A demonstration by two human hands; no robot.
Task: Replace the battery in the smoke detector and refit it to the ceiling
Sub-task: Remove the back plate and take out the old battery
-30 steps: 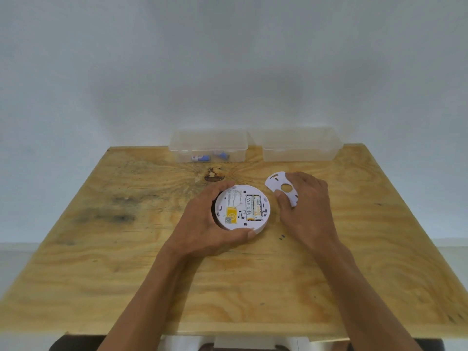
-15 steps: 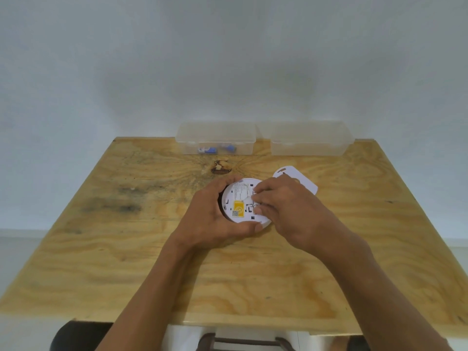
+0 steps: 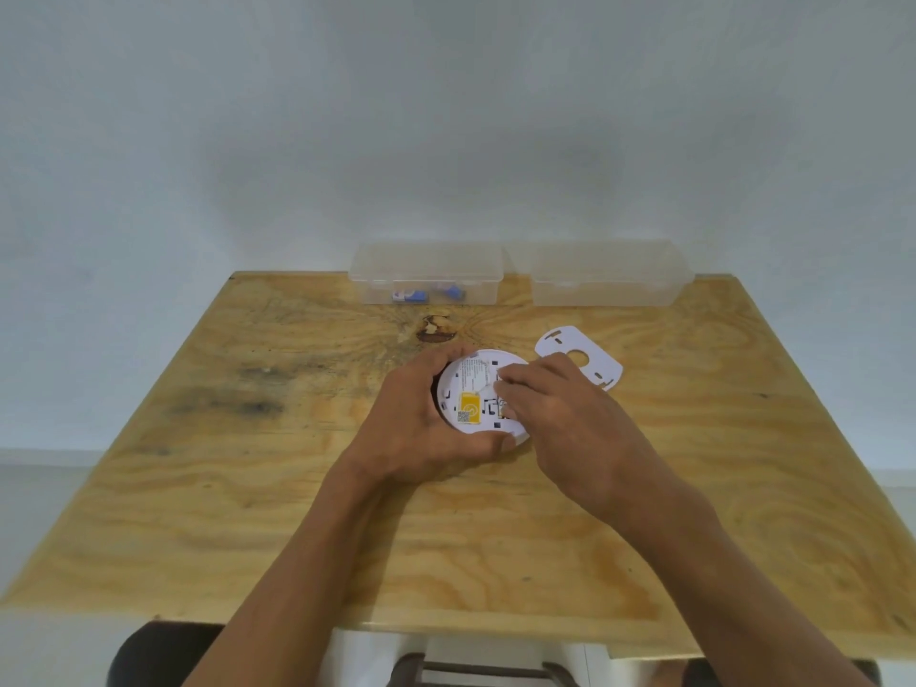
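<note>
**Hands at the upturned smoke detector**

Where the table's near edge meets the bottom of the view, we see two bare forearms reaching forward over the plywood top. Our left hand grips the smoke detector, which lies back-side up on the table near its middle: the thumb curls round the near rim and the fingers wrap the far left rim. On its white back we can read a yellow label and fine printed text. Our right hand lies over the detector's right half, its fingers curled down onto the battery bay; whether they pinch a battery we cannot tell, since the hand hides that spot. Just beyond the right hand, the white mounting plate lies flat on the wood, apart from the detector. A dark knot marks the wood farther on. At the far edge, against the pale wall, stand two clear plastic boxes side by side: the left box holds small blue items, the right box shows no contents.
</note>
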